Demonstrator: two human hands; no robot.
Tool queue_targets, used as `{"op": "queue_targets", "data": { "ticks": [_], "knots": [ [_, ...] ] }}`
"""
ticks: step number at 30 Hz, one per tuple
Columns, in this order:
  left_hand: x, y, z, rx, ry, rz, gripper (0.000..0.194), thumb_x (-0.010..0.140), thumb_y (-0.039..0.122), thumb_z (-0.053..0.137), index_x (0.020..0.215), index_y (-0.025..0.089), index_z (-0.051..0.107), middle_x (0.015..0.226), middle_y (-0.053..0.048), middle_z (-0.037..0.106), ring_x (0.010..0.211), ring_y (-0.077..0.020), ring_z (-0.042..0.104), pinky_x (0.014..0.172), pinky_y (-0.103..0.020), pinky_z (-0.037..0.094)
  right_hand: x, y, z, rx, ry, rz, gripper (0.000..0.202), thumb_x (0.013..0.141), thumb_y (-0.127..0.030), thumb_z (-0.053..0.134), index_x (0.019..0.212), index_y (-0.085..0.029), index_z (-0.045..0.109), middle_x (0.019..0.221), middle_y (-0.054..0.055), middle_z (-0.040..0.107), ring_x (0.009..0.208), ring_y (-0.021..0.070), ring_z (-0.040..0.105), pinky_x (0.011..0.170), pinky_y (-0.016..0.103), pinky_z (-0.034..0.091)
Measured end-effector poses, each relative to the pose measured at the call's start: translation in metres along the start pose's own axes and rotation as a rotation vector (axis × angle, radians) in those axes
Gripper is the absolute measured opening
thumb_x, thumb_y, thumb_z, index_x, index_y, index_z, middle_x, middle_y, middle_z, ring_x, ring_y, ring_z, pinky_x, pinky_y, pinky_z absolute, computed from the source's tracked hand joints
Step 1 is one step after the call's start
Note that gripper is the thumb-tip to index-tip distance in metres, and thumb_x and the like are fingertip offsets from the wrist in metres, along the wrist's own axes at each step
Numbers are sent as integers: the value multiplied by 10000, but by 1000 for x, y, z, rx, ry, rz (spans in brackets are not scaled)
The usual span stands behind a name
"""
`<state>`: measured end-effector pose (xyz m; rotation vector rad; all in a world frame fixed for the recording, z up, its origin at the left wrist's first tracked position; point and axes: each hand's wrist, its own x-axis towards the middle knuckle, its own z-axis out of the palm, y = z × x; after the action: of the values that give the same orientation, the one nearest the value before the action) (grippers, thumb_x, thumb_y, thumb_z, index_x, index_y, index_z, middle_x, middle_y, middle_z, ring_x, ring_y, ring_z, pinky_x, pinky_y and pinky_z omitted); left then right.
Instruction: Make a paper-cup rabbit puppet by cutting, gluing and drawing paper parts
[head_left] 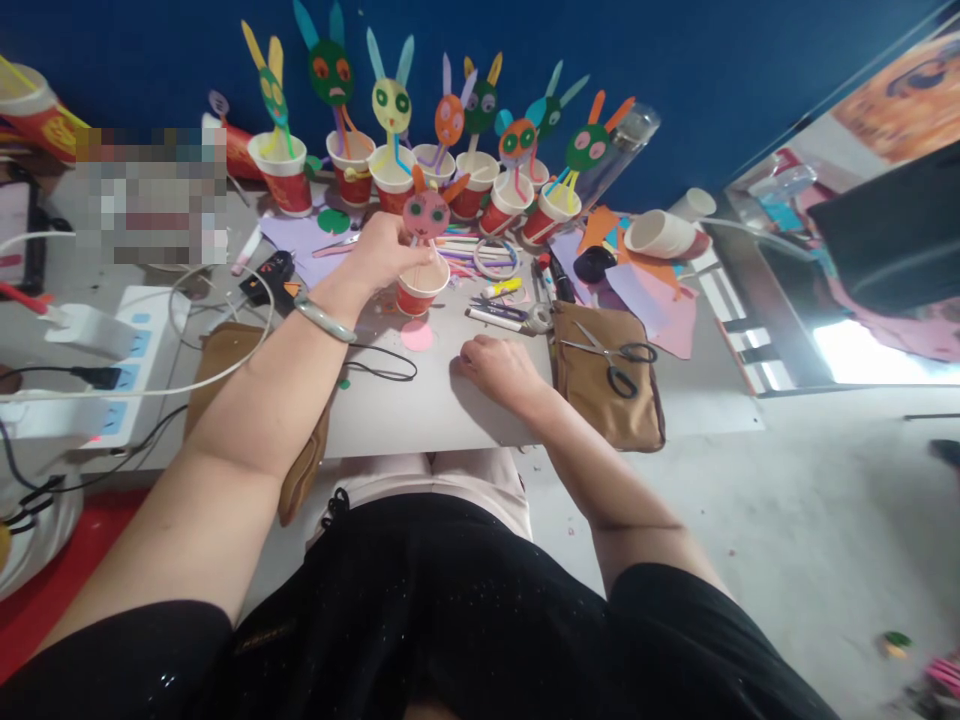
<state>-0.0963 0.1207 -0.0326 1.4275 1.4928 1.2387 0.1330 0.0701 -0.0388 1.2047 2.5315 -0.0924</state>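
**Left hand pinched on a pink paper rabbit in its cup**

The left hand [386,252] closed its fingers around the stick of a pink rabbit face [426,212], holding it upright in a red-and-white paper cup [421,288]. That cup stood near the middle of the grey board [420,410], just in front of the row of finished cups. A pale bangle [325,320] sat on the left wrist. The right hand [501,368] rested on the board toward its right edge, fingers curled in a loose fist that held nothing I could make out.

A pink paper disc [416,335] lay flat on the board, just on the near side of the cup. Along the far edge stood 8 or so cups with paper rabbit heads on sticks; among them were a green one [331,70] and a yellow one [391,100]. Markers and pens [499,312] lay scattered between the row and the right hand, beside a roll of tape [538,318].

Off the board's right edge lay a tan pouch [611,385] with black-handled scissors [615,355] on top. A white power strip [127,370] with plugged cables sat beyond the left edge. An empty cup [660,235] lay tipped on its side near the far right corner, on sheets of coloured paper [660,305].
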Motion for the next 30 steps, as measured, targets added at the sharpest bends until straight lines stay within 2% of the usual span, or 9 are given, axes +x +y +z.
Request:
{"op": "queue_targets", "data": {
  "ticks": [3, 8, 11, 15, 19, 21, 25, 30],
  "knots": [
    [1, 0, 3, 102, 20, -14, 202, 686, 176, 788, 658, 209, 591, 607, 30, 430, 735, -180, 488, 697, -363, 362, 2, -1, 2, -29, -1, -16, 343, 1006, -176, 443, 1156, -126, 747, 1127, 200, 749, 941, 291, 733, 689, 336, 441],
    [2, -2, 4, 130, 38, 21, 227, 684, 161, 764, 644, 208, 546, 597, 27, 412, 711, -181, 510, 672, -347, 407, 3, 3, 5, 7, 26, -30, 321, 989, -160, 460, 1108, -116, 754, 1115, 200, 756, 929, 281, 730, 685, 329, 419],
    [2, -2, 3, 154, 31, 21, 234, 688, 160, 755, 622, 207, 535, 596, 25, 393, 713, -184, 508, 680, -350, 424, 2, 13, 7, 143, 63, -38, 236, 942, -173, 545, 1028, -142, 763, 1066, 151, 780, 916, 257, 718, 705, 312, 413],
    [1, -1, 3, 176, 8, 19, 229, 692, 134, 736, 608, 199, 533, 618, 21, 388, 717, -183, 499, 702, -360, 423, -1, 30, 14, 412, 152, -8, 191, 874, -163, 620, 1010, -160, 755, 914, 76, 791, 783, 189, 687, 722, 276, 429],
    [0, -1, 3, 169, 20, 22, 262, 690, 136, 737, 612, 211, 499, 634, 20, 376, 728, -189, 498, 717, -370, 428, -1, 35, 21, 537, 231, 5, 191, 907, -235, 627, 1027, -150, 749, 864, 67, 780, 724, 171, 663, 701, 269, 433],
    [-1, -1, 3, 153, 19, 28, 255, 670, 127, 746, 634, 218, 511, 635, 21, 387, 748, -200, 508, 729, -376, 431, 0, 33, 21, 502, 230, 12, 196, 913, -275, 640, 1022, -158, 752, 874, 69, 780, 752, 181, 669, 699, 274, 426],
    [0, 0, 2, 150, -1, 50, 242, 627, 117, 756, 659, 228, 543, 626, 21, 411, 755, -207, 514, 733, -379, 421, 4, 26, 19, 320, 191, 42, 216, 892, -266, 662, 1047, -157, 767, 1019, 106, 783, 897, 227, 694, 711, 297, 406],
    [1, -4, -1, 140, -15, 66, 219, 617, 201, 783, 703, 223, 583, 670, 5, 497, 776, -196, 527, 704, -364, 395, 5, 25, 14, 253, 168, 44, 236, 926, -307, 644, 1064, -165, 773, 1046, 103, 780, 949, 238, 700, 717, 305, 407]
  ]
}}
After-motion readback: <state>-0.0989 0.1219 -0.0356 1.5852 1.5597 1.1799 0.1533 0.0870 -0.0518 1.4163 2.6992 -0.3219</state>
